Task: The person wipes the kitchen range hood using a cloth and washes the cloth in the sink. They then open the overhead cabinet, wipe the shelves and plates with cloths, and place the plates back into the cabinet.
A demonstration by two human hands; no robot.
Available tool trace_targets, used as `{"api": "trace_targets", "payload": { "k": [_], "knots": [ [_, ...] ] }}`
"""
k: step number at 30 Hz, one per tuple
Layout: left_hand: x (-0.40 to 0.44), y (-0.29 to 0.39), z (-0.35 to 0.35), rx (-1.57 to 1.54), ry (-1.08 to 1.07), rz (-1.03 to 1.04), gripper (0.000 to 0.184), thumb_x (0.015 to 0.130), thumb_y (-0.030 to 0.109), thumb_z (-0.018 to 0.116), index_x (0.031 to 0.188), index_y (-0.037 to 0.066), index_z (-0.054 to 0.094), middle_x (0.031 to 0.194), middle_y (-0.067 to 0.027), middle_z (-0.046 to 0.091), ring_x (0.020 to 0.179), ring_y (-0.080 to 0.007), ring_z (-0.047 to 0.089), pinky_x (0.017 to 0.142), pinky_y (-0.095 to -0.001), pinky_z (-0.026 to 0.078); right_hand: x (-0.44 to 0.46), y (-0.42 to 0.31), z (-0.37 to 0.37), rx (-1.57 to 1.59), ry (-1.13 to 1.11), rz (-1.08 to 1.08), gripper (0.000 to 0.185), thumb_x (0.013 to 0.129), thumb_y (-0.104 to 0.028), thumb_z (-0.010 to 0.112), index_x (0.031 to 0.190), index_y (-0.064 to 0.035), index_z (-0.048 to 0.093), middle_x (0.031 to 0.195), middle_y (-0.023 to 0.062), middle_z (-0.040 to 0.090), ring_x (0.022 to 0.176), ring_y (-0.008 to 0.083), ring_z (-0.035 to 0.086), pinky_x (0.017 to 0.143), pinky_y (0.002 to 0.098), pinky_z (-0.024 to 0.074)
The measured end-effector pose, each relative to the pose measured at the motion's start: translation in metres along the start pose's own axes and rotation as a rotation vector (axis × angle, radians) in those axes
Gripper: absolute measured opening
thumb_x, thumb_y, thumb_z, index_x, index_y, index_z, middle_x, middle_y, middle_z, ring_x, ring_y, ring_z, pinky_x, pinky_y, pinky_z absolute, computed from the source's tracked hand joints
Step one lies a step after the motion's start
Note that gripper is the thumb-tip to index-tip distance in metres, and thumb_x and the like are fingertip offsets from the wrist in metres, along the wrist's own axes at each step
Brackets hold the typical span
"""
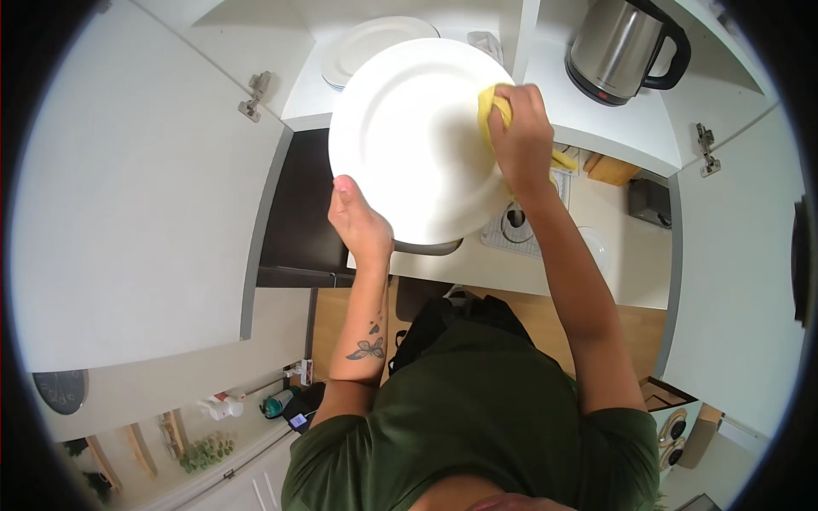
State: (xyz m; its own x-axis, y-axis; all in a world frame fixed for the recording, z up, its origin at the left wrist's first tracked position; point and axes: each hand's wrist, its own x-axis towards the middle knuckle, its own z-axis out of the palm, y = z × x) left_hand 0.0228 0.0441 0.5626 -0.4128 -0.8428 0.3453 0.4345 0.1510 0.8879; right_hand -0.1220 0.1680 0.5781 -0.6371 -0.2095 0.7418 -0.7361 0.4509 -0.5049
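A large white plate (409, 140) is held up in front of the open cupboard, its face towards me. My left hand (360, 223) grips the plate's lower left rim, thumb on the front; its other fingers are hidden behind. At the upper right rim, my right hand (521, 140) is closed on a yellow cloth (492, 111), which touches the plate. Behind the plate, a stack of white plates (349, 53) stands on the cupboard shelf (307, 100).
Cupboard doors stand open at left (136, 196) and right (741, 264). A steel kettle (615, 47) sits on the right shelf. Below are a dish rack (520, 240) holding a pot lid, the countertop (630, 272), a wooden block (612, 170) and a dark toaster-like box (650, 203).
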Motion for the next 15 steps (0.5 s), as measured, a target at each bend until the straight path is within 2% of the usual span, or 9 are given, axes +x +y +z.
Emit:
{"api": "trace_targets", "payload": {
  "k": [3,7,8,9,11,12,15],
  "knots": [
    [-0.001,-0.004,-0.009,0.089,-0.092,-0.021,0.045,0.095,0.037,0.038,0.066,0.003,0.042,0.063,0.0043,0.038,0.061,-0.0057,0.03,0.054,-0.0209,0.028,0.014,-0.018,0.019,0.102,0.086,0.005,0.023,0.072,-0.003,0.061,0.093,-0.006,0.053,0.092,0.0077,0.053,0.077,0.0294,0.057,0.063,0.0367,0.048],
    [-0.001,-0.004,-0.007,0.219,-0.155,-0.018,0.049,0.095,0.041,0.037,0.063,0.004,0.037,0.06,0.0063,0.032,0.059,-0.0053,0.026,0.052,-0.021,0.024,0.01,-0.066,0.044,0.169,0.012,-0.227,0.018,0.077,-0.007,0.054,0.095,-0.0063,0.056,0.091,0.0058,0.054,0.075,0.0249,0.057,0.062,0.0344,0.0488],
    [0.003,-0.001,-0.013,0.246,-0.194,-0.051,0.05,0.094,0.044,0.036,0.068,0.002,0.045,0.064,0.0038,0.042,0.061,-0.0058,0.036,0.054,-0.0215,0.031,0.0,-0.08,0.049,0.179,-0.035,-0.255,0.019,0.076,-0.007,0.055,0.095,-0.0065,0.058,0.09,0.0056,0.055,0.077,0.0234,0.058,0.062,0.0334,0.049],
    [0.006,0.002,-0.012,0.244,-0.196,-0.048,0.05,0.094,0.044,0.036,0.068,0.002,0.045,0.064,0.0038,0.042,0.061,-0.0058,0.036,0.054,-0.0215,0.031,-0.011,-0.091,0.051,0.187,-0.077,-0.284,0.02,0.075,-0.006,0.056,0.095,-0.0066,0.06,0.089,0.0054,0.057,0.079,0.022,0.059,0.063,0.0325,0.0492],
    [0.012,0.007,-0.007,-0.087,-0.061,-0.223,0.05,0.094,0.045,0.036,0.084,-0.001,0.054,0.078,-0.0029,0.054,0.07,-0.009,0.049,0.062,-0.0231,0.041,-0.038,-0.109,0.043,0.267,-0.132,-0.379,0.02,0.074,-0.009,0.058,0.094,-0.0074,0.062,0.084,0.0021,0.056,0.073,0.0181,0.057,0.059,0.0293,0.0476],
    [0.017,0.006,-0.023,-0.205,-0.176,-0.279,0.053,0.094,0.044,0.036,0.102,-0.006,0.053,0.093,-0.0093,0.058,0.081,-0.0134,0.055,0.071,-0.0254,0.045,-0.049,-0.11,0.04,0.264,-0.132,-0.382,0.02,0.074,-0.009,0.058,0.094,-0.0074,0.062,0.084,0.0021,0.056,0.073,0.0181,0.057,0.059,0.0293,0.0476],
    [0.019,0.006,-0.02,-0.072,-0.069,-0.242,0.054,0.093,0.044,0.037,0.104,-0.007,0.053,0.094,-0.0105,0.058,0.082,-0.0145,0.055,0.072,-0.0258,0.045,-0.072,-0.097,0.026,0.187,-0.231,-0.501,0.025,0.072,-0.012,0.06,0.096,-0.008,0.062,0.084,-0.0002,0.054,0.067,0.0164,0.052,0.055,0.0274,0.0453]
  ]
}}
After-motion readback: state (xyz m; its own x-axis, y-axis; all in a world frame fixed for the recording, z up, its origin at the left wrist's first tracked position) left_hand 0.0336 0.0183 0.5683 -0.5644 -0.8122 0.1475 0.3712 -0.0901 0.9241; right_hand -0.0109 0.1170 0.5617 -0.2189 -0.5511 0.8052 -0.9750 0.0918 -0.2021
